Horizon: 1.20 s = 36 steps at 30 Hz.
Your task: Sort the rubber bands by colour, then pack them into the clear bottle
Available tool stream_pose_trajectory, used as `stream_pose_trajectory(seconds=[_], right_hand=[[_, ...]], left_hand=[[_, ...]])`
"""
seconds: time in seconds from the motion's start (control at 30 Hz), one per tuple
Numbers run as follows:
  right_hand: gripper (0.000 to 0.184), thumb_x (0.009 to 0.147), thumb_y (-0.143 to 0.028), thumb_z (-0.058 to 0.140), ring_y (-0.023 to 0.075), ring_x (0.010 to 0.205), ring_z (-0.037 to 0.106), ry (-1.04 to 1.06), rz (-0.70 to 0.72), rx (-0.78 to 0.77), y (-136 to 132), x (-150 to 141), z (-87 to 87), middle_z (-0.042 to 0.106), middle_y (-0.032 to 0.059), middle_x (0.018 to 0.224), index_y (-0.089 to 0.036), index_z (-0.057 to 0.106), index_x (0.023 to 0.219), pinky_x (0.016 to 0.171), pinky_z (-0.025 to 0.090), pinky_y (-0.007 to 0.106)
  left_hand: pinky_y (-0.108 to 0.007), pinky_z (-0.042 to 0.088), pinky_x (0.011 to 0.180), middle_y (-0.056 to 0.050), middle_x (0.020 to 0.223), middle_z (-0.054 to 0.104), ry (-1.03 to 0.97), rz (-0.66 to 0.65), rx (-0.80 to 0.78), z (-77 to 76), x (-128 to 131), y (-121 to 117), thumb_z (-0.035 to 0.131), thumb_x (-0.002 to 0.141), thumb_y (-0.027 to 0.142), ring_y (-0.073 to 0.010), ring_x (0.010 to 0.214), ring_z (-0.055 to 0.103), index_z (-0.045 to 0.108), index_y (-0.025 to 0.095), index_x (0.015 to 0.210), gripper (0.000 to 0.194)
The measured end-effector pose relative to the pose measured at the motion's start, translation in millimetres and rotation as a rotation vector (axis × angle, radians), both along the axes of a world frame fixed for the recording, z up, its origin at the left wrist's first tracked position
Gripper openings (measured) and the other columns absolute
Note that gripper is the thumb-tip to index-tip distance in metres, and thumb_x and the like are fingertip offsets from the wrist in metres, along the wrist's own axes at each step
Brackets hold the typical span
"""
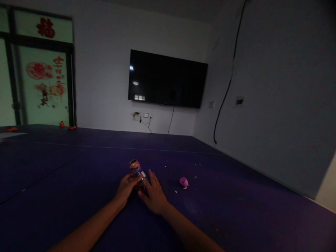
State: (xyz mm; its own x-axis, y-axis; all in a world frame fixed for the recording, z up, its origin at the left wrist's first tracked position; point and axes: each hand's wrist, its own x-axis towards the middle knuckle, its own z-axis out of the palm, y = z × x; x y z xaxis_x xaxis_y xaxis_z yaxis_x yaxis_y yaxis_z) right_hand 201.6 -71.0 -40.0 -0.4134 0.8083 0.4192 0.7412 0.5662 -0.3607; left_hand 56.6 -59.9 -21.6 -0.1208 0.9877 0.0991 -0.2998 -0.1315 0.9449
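Note:
A small container (136, 167) with a rounded top in multicoloured swirls and a see-through body leans between my hands above the purple floor covering. My left hand (125, 189) grips its side, thumb and fingertips closed around it. My right hand (155, 197) has thumb and forefinger about the lower end, with the other fingers stretched out; part of the container is hidden there. To the right lies a small pink cup-shaped piece (184, 182), tilted and apart from both hands.
The purple surface (78, 182) has small white scraps on it, one beside the pink piece. Orange objects (71, 128) stand far left near a glass door (43, 84). A television (168, 78) hangs on the back wall, and a black cable (225, 94) runs down the right wall.

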Motion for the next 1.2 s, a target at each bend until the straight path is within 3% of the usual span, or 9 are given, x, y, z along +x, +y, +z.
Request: stream_pose_trajectory(seconds=[0.47,1.0,1.2], right_hand=[[0.048,0.087,-0.049,0.041,0.0291,0.138,0.009,0.002,-0.073,-0.045,7.0,-0.3,-7.9,0.024,0.0042,0.148,-0.035,0.039,0.133,0.106,0.017,0.054],[0.039,0.088,-0.047,0.04,0.0294,0.138,0.009,-0.006,-0.126,-0.078,1.7,-0.4,-4.1,0.026,0.0058,0.148,-0.031,0.052,0.122,0.106,0.014,0.054],[0.038,0.089,-0.042,0.039,0.0286,0.136,0.018,0.084,-0.143,-0.062,1.4,0.3,-0.6,0.036,0.0097,0.142,-0.024,0.057,0.118,0.106,0.021,0.052]], left_hand=[[-0.025,0.049,0.058,-0.005,0.071,0.071,-0.001,0.146,0.051,-6.8,0.3,3.3,0.079,0.051,0.034,-0.0188,0.065,0.066,0.064,0.014,0.083,0.04],[-0.025,0.049,0.059,-0.004,0.071,0.068,-0.039,0.247,0.085,-8.3,-1.7,6.3,0.078,0.051,0.035,-0.0175,0.066,0.064,0.063,0.014,0.076,0.035],[-0.027,0.049,0.059,-0.003,0.071,0.067,-0.042,0.239,0.081,-10.5,-3.1,8.3,0.078,0.053,0.038,-0.0168,0.063,0.063,0.063,0.014,0.079,0.039]])
